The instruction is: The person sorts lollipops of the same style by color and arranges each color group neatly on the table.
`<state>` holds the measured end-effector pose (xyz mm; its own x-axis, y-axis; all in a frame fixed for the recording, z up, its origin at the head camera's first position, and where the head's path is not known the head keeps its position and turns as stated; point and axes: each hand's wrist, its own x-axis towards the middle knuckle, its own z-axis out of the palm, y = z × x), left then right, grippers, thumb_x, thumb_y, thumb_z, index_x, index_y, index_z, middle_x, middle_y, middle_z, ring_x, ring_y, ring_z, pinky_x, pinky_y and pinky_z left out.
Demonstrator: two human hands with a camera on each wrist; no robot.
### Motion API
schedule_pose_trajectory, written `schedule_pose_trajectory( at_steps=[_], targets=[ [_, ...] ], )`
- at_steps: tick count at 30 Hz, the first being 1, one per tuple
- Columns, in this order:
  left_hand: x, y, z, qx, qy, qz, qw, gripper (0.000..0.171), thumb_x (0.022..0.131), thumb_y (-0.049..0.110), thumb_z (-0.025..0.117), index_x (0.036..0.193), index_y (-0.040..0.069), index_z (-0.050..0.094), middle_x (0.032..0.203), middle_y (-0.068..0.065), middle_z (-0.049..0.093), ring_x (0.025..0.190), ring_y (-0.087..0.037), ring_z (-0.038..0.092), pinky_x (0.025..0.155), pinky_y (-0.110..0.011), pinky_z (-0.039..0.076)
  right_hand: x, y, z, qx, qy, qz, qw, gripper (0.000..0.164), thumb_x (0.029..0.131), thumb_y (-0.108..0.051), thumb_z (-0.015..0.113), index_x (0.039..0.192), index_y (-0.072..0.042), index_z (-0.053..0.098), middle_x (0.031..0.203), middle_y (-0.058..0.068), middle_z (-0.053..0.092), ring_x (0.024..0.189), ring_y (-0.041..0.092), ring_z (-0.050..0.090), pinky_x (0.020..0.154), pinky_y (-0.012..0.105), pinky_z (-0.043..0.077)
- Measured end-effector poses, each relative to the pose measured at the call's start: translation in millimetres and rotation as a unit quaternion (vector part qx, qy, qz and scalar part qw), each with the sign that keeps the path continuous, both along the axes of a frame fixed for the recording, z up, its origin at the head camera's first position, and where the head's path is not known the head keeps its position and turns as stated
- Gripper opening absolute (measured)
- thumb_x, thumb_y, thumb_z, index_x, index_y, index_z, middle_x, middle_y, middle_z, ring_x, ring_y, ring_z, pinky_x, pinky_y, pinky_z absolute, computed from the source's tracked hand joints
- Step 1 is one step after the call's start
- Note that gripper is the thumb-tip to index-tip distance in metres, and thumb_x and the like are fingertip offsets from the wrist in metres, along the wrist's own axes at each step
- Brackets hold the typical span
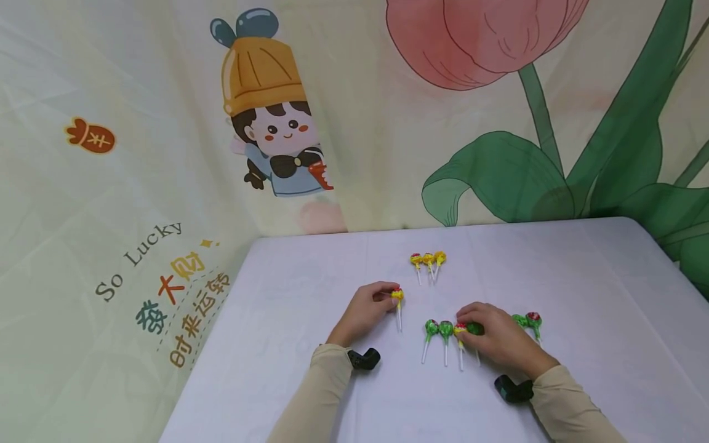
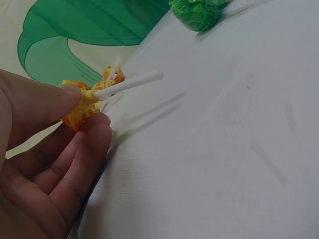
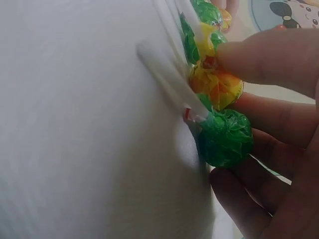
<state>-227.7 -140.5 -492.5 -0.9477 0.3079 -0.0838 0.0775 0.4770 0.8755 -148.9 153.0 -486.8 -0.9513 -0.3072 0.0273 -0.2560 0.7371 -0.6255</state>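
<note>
Between thumb and fingertips, my left hand (image 1: 367, 312) pinches a yellow lollipop (image 1: 397, 295) by its wrapped head; in the left wrist view its white stick (image 2: 132, 84) points away from the thumb. My right hand (image 1: 498, 337) pinches another yellow lollipop (image 3: 217, 88) within the row of green ones. Close beside that one is a green lollipop (image 3: 227, 139), its head against the right fingers. Two more green lollipops (image 1: 445, 330) lie just left of the right hand, sticks toward me. The right hand hides part of the row.
Three yellow lollipops (image 1: 429, 261) lie grouped farther back on the white table (image 1: 310, 271). Right of the right hand lie a green lollipop (image 1: 519, 320) and one with a red-and-green wrapper (image 1: 533, 318). A printed cloth (image 1: 365, 123) hangs behind the table.
</note>
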Motion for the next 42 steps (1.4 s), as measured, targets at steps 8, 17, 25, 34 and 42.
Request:
schedule_pose_trajectory(
  at_steps=[8,17,25,34,42],
  targets=[
    [-11.3,1.5,5.6,0.017,-0.013,0.006,0.9998,0.031,0.096,0.018,0.068,0.127,0.019,0.069,0.104,0.004,0.071,0.090,-0.015,0.067,0.081,-0.033,0.054,-2.7,0.2,-2.1,0.000,0.011,0.000,1.000,0.026,0.088,-0.027,0.079,0.110,-0.013,0.075,0.120,-0.001,0.064,0.118,0.028,0.058,0.101,0.051,0.046],
    [-21.3,4.3,9.8,0.026,-0.003,0.010,0.9996,0.031,0.095,0.014,0.068,0.126,0.013,0.069,0.104,0.001,0.072,0.092,-0.014,0.067,0.081,-0.032,0.054,-4.3,0.2,-2.0,0.004,0.023,0.004,1.000,0.026,0.088,-0.026,0.078,0.110,-0.012,0.075,0.119,-0.001,0.064,0.118,0.028,0.058,0.100,0.050,0.046],
    [-29.7,9.8,10.4,0.007,0.000,0.024,0.9997,0.031,0.094,0.015,0.067,0.125,0.012,0.070,0.105,0.001,0.071,0.092,-0.013,0.067,0.081,-0.032,0.054,-4.1,1.6,-3.2,0.002,0.025,0.006,1.000,0.024,0.089,-0.026,0.078,0.109,-0.014,0.074,0.120,0.000,0.065,0.119,0.028,0.057,0.102,0.051,0.044],
    [-37.5,12.7,9.8,-0.004,0.007,0.042,0.9991,0.031,0.093,0.014,0.068,0.124,0.011,0.070,0.108,0.000,0.070,0.094,-0.014,0.065,0.081,-0.032,0.054,-2.8,-0.2,-5.6,-0.008,0.013,0.003,1.000,0.025,0.089,-0.027,0.077,0.111,-0.015,0.074,0.121,0.000,0.065,0.118,0.027,0.058,0.101,0.050,0.046],
    [-44.3,14.5,6.7,0.016,-0.005,0.054,0.9984,0.031,0.093,0.012,0.069,0.124,0.012,0.070,0.108,-0.001,0.070,0.096,-0.015,0.065,0.082,-0.031,0.054,-0.7,1.0,-5.5,0.001,0.013,-0.003,1.000,0.027,0.088,-0.027,0.078,0.111,-0.014,0.074,0.121,0.000,0.065,0.119,0.028,0.057,0.101,0.051,0.045]
  ],
)
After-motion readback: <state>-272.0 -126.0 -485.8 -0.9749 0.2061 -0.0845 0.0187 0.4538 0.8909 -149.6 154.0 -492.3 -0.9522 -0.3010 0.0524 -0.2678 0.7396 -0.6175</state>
